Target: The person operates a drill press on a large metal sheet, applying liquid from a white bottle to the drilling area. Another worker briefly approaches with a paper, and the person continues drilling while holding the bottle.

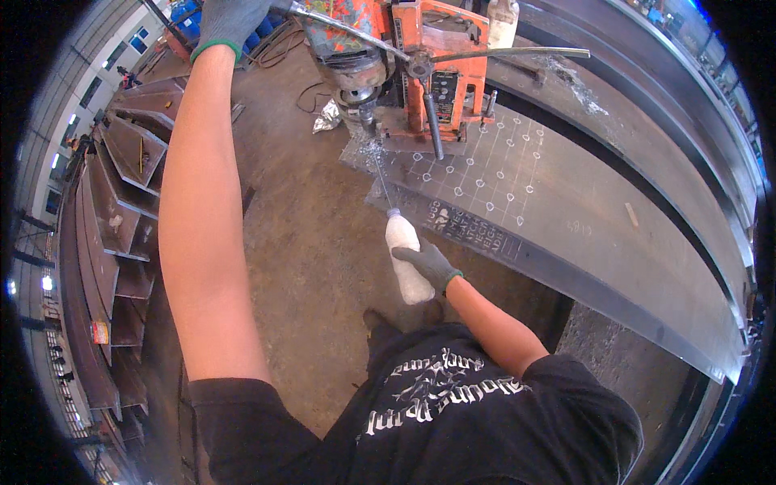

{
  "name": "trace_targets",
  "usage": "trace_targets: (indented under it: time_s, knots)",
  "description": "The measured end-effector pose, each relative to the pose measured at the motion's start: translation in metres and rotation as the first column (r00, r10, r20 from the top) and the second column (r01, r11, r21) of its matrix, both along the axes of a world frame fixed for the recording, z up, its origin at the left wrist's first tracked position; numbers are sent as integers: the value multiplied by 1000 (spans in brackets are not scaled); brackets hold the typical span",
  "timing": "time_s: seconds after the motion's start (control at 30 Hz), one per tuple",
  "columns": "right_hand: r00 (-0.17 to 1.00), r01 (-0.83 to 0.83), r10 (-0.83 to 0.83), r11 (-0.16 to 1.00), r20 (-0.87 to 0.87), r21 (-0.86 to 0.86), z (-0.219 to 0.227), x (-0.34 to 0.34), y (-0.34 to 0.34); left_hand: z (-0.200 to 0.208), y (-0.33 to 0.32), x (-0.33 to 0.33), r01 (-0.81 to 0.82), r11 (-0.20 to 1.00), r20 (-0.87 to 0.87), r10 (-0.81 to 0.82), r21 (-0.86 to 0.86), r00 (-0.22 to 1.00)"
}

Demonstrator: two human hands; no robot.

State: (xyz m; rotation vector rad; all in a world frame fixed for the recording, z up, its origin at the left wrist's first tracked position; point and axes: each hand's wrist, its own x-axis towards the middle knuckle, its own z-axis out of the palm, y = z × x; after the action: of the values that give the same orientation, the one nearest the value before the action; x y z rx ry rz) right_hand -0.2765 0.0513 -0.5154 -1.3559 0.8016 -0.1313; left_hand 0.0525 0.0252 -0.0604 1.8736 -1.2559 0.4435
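My right hand [428,264], in a grey glove, is closed around a plastic bottle [402,246] of white liquid. The bottle is tilted, and a thin jet runs from its cap up toward the drill bit [367,120]. That bit sits under the chuck of an orange magnetic drill [436,89], at the end of a steel beam [582,202]. My left arm is stretched far forward. At the upper edge my gloved left hand [230,23] grips the end of a feed handle [347,31] on the drill; its fingertips are partly out of view.
Chalk circles and grid lines [477,174] mark the beam beside the drill. Metal shavings [373,149] lie by the bit. Another bottle [503,23] stands behind the drill. More steel beams [121,218] are stacked at left; crumpled foil [327,117] lies near the chuck.
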Motion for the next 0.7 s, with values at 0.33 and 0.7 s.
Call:
trace_targets:
  time_s: [0.33, 0.7]
  knots:
    - [999, -5, 3, 998, 49, 57, -5, 5, 4, 1, 9, 8, -119, 993, 293, 120, -22, 948]
    - [1000, 20, -19, 998, -13, 54, -13, 5, 1, -3, 1, 9, -96, 995, 247, 100, -26, 964]
